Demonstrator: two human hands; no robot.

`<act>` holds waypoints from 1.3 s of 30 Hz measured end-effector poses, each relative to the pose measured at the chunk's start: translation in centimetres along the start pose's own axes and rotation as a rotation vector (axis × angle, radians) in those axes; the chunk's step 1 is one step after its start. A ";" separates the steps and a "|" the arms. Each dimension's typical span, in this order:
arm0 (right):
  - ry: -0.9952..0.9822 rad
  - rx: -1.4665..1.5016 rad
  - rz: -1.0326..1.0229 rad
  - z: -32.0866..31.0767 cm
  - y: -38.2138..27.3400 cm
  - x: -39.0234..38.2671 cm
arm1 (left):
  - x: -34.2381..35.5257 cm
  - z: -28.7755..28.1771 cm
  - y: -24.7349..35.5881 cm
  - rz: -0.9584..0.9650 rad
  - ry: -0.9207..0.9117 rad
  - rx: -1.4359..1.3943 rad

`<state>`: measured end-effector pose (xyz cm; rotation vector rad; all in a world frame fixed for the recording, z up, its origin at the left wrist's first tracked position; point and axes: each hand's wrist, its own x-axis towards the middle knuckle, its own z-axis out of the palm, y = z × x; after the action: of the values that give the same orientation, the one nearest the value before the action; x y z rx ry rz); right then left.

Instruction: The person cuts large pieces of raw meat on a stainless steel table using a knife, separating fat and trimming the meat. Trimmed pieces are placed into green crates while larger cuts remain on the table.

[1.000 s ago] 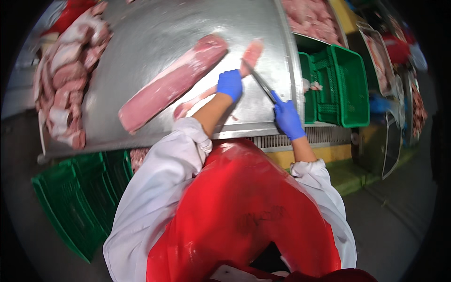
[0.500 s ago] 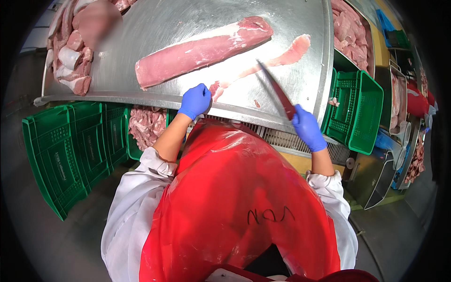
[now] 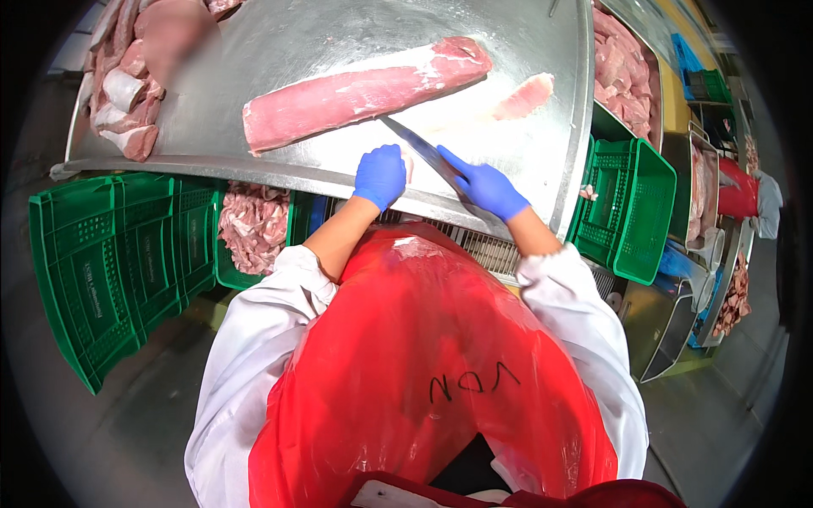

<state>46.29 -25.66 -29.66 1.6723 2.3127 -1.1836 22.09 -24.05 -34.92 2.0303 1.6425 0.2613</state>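
Although its edges bend in the head view I follow from afar, the metal desk (image 3: 313, 55) is the biggest thing I have before me. Below it I see the person's red apron (image 3: 406, 364) between two white sleeves. Green crates (image 3: 127, 254) stand at the desk's near left edge, and one beside them carries pale pink trimmings (image 3: 252, 227). Past the desk's right side I get another green crate (image 3: 650, 203). A heap of meat cuts (image 3: 127, 93) lies on the desk's left end, and a long pink loin (image 3: 364, 93) rests slantwise across the middle, its right end farther from the person.

The knife (image 3: 421, 151) slants toward the loin's near side; I cannot tell whether its tip touches. On my right hand (image 3: 489, 188), gloved in blue, the fingers grasp the knife, one stretched along it. My left hand (image 3: 380, 175), in blue too, has its fingers clenched on a scrap of meat (image 3: 409, 165) near the desk's front edge. Right of the loin lies a thin slice (image 3: 525, 97); glare hides from me whether it joins the scrap.
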 end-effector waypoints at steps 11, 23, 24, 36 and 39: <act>0.089 -0.004 -0.051 0.9 -0.6 3.4 | 1.4 0.2 0.4 -0.040 0.048 0.128; 0.101 -0.048 -0.026 -0.1 -1.7 3.9 | 3.6 -3.8 -5.3 -0.269 0.029 0.279; 0.061 -0.048 -0.006 -0.7 -2.2 3.5 | 4.0 -4.6 -5.8 -0.300 0.065 0.318; 0.011 -0.114 0.021 0.5 -2.7 0.8 | 5.2 -1.3 -6.4 0.096 0.292 0.205; 0.009 -0.122 0.048 1.1 -3.0 -1.1 | 6.1 -1.4 -7.2 0.086 0.340 0.207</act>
<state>43.85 -27.49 -28.31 1.6845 2.2856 -1.0069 16.87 -16.83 -38.33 2.3156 1.8495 0.5097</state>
